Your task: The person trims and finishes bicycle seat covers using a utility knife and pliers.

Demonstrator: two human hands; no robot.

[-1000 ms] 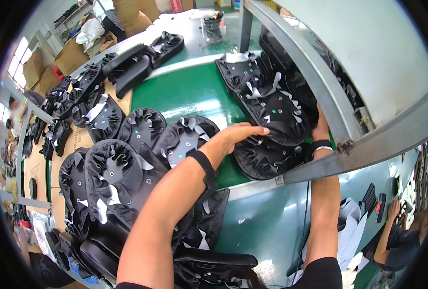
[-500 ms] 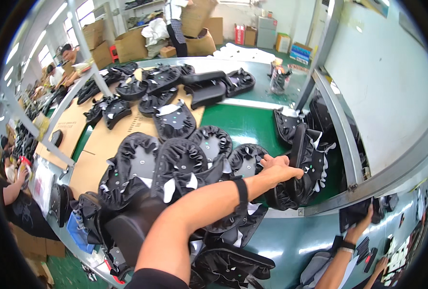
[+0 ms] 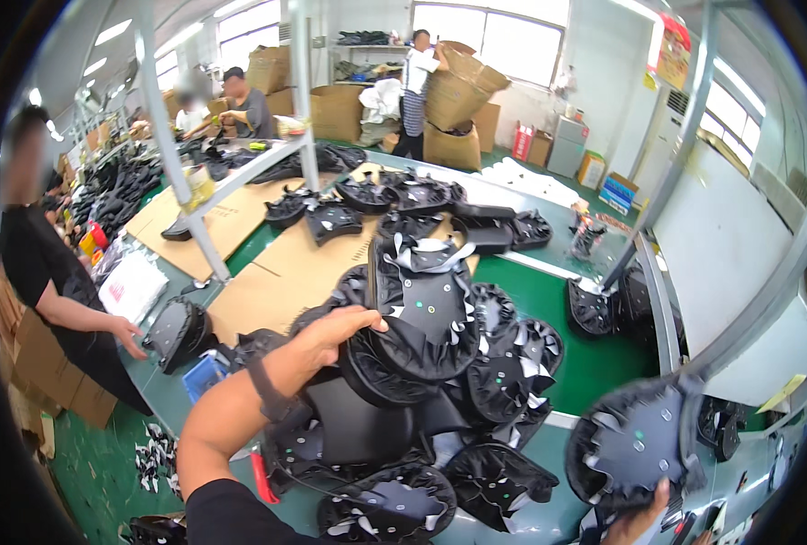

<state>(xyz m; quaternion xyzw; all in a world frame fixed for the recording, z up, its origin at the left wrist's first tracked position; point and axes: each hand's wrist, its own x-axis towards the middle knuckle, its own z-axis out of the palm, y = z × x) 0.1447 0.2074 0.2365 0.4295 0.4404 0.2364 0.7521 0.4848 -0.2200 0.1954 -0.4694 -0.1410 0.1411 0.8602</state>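
My left hand [image 3: 340,331] grips the edge of a black padded cushion [image 3: 426,304], its thumb over the gathered cover. The cushion's underside faces me: a dark board with small holes, ringed by ruched black fabric and white scraps. It is raised over the heap in the middle of the table. At the lower right, my right hand [image 3: 644,522] holds another black cushion [image 3: 635,440] by its lower edge, board side showing; part of that hand is cut off by the frame. Beneath the left arm lies a smooth black cushion [image 3: 358,422].
More cushions [image 3: 503,381] are heaped on the green table [image 3: 521,282], some on cardboard sheets [image 3: 262,291]. Metal posts [image 3: 667,154] stand at both sides. A co-worker [image 3: 49,272] reaches toward a cushion at left. A blue bin [image 3: 205,374] and red-handled tool [image 3: 262,477] are near my left arm.
My left hand has moved left from the table's right side, with a cushion now raised in it. My right hand has brought a cushion up at lower right. The view has shifted.
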